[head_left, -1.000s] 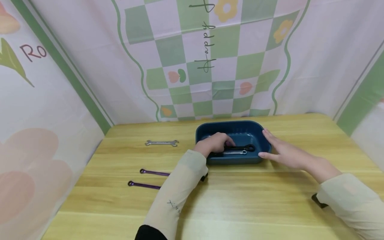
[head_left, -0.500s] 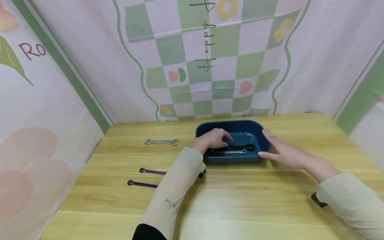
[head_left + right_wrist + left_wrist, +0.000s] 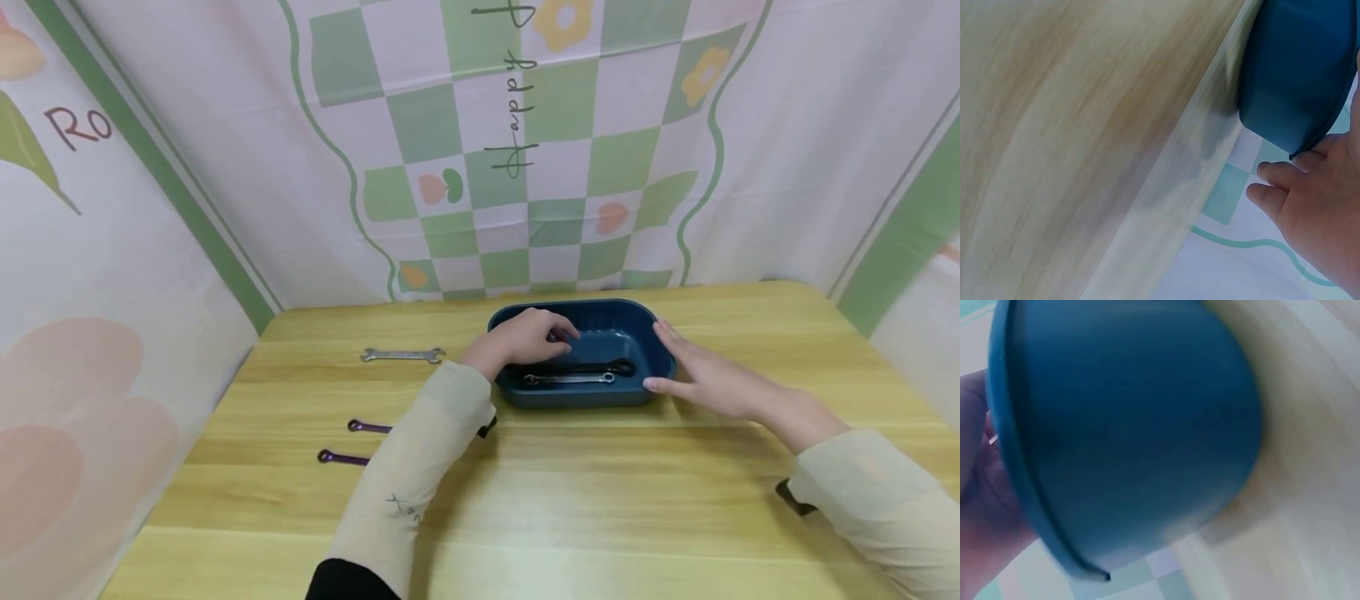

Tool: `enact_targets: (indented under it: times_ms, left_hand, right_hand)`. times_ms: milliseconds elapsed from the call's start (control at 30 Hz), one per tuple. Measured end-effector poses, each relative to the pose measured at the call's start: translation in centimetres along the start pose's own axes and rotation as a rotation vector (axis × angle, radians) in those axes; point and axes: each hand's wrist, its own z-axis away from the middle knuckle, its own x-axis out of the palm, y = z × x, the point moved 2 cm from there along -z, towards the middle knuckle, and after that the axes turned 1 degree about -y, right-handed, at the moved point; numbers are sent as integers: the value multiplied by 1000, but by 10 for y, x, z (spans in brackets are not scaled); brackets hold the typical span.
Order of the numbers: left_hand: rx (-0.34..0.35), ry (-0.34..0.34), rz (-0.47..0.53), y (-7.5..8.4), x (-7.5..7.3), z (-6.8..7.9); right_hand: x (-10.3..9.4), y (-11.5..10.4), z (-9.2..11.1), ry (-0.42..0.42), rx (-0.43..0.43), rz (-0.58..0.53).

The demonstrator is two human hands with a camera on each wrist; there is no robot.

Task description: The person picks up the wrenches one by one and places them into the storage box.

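In the head view a dark blue bin (image 3: pixel 581 398) stands near the back of the table. Inside it lie a black wrench (image 3: pixel 600 367) with a ring end and, in front of that, a small silver combination wrench (image 3: pixel 573 379). My left hand (image 3: pixel 525 335) is over the bin's left part with fingers loosely bent, and I see nothing held in it. Its fingertips sit above the wrenches, apart from them. My right hand (image 3: pixel 712 379) rests against the bin's right end, thumb and fingers spread. The bin's outer wall (image 3: pixel 1135 425) fills much of the left wrist view.
Left of the bin lies a silver open-end wrench (image 3: pixel 402 356). Two purple wrenches (image 3: pixel 369 426) lie nearer, partly covered by the left sleeve (image 3: pixel 420 467). A patterned curtain (image 3: pixel 517 225) hangs behind the wooden table (image 3: pixel 600 500).
My left hand has let go of the wrenches in the bin and drawn up and left, showing more of the silver combination wrench. The right hand stays at the bin's end.
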Motion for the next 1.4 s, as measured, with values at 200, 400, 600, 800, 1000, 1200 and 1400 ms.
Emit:
enact_targets:
  times_ms: [200,400,600,800,1000,1200,1400]
  left_hand:
    - [-3,14,16,2,-9,7]
    - [5,56,-7,8,-13,12]
    - [11,96,-20,10,-16,17]
    - [29,136,-23,7,-23,27]
    - [48,176,5,3,-34,37]
    - [66,197,13,-3,-40,50]
    - [36,204,9,-9,-42,65]
  right_hand:
    - [-1,-1,1,11,-2,6]
    - [-2,-1,1,3,-2,4]
    - [-2,-2,3,-7,6,11]
    - [-1,-2,2,-6,9,11]
    - [-2,-1,3,-7,2,9]
    - [-2,-2,2,4,-2,9]
    - [-2,-1,-1,-5,4,20]
